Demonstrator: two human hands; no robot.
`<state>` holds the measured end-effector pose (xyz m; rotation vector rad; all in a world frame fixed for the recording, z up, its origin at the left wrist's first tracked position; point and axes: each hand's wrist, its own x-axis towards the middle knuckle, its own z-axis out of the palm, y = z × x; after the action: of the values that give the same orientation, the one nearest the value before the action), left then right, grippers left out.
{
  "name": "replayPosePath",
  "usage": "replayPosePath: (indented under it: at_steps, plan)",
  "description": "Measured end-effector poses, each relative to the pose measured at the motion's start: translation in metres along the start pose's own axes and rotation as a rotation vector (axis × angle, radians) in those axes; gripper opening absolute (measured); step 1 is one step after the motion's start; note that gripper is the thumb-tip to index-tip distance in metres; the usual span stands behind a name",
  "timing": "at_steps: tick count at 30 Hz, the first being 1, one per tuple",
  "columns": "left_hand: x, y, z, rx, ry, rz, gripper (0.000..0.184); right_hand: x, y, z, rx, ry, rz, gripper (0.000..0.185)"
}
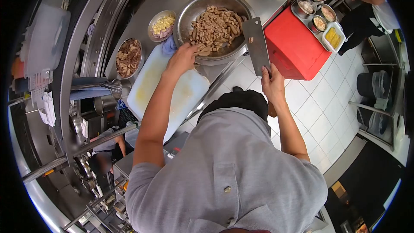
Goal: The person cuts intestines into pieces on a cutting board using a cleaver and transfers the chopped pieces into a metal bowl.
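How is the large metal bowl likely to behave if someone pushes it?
The large metal bowl is probably fairly heavy, given the broad pile of chopped brown food inside. Its shiny metal wall suggests it would stay stiff. It might slide on the smooth-looking steel counter, and could tip if pushed outward, since its rim appears close to the counter's edge.

passage: over cutting board [189, 89], beside left forearm [161, 102]; obstacles: steel bowl [183, 25], cleaver [257, 48]

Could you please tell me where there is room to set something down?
On the cutting board, either side of the left forearm, bordered by the large bowl and blue cloth. The red surface also looks bare beside the crowded tray of bowls.
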<state>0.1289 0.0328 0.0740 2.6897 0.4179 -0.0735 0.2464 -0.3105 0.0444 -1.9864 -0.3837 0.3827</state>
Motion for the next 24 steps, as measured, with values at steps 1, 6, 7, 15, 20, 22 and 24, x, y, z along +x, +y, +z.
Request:
replayPosePath:
  at_steps: [1,6,7,15,20,22,24]
  plan:
    - [-0.001,-0.006,-0.002,0.000,0.018,0.031,0.028,-0.004,-0.004,0.000,0.005,0.002,0.002,0.028]
    - [-0.014,-0.011,-0.037,-0.233,0.090,-0.166,0.021,-0.018,-0.012,0.015,0.042,-0.053,0.028,0.028]
    - [-0.016,-0.023,-0.041,-0.397,0.168,-0.145,0.019,-0.020,-0.012,0.020,0.043,-0.058,0.020,0.028]
    - [-0.097,-0.050,-0.102,-1.148,0.545,-0.236,0.018,-0.050,-0.039,0.065,0.011,-0.163,-0.054,0.027]
    - [-0.167,-0.085,-0.102,-1.240,0.732,-0.303,0.016,-0.081,-0.052,0.102,-0.042,-0.260,-0.124,0.027]
    - [-0.197,-0.101,-0.090,-1.242,0.763,-0.334,0.017,-0.095,-0.068,0.113,-0.060,-0.323,-0.099,0.027]
    - [-0.225,-0.118,-0.074,-1.246,0.779,-0.367,0.018,-0.108,-0.081,0.123,-0.067,-0.391,-0.014,0.028]
